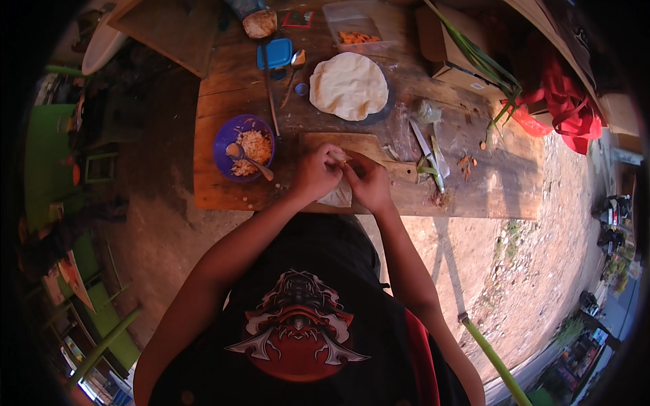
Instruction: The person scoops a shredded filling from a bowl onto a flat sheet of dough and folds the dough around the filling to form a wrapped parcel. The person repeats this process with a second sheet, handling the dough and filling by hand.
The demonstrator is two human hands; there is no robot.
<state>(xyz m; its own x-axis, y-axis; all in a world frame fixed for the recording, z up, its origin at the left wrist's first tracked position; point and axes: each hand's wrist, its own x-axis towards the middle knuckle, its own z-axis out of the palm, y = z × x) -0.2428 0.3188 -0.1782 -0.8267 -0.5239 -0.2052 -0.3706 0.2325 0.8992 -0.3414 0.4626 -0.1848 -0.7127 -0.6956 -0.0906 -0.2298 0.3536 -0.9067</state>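
Note:
Both hands meet over the near edge of a wooden chopping board point(352, 141). A small pale piece, perhaps dough wrapper point(338, 156), is pinched between their fingertips; its exact kind is hard to make out. My left hand point(315, 174) curls round it from the left, and my right hand point(370, 183) presses thumb and finger on it from the right. Below them, a thin whitish sheet point(337, 197) lies partly under the hands. To the left, a purple bowl point(219, 153) holds shredded filling point(254, 145) and a spoon point(253, 162). Beyond the board lies a stack of round pale wrappers point(349, 86).
A knife point(424, 147) lies right of the board, beside vegetable scraps point(466, 164). At the back are a blue lid point(275, 53), a spoon point(298, 59), a long-handled utensil point(273, 101) and a clear container point(335, 15) with orange strips. Far right: cardboard box point(467, 76), red bag point(569, 108).

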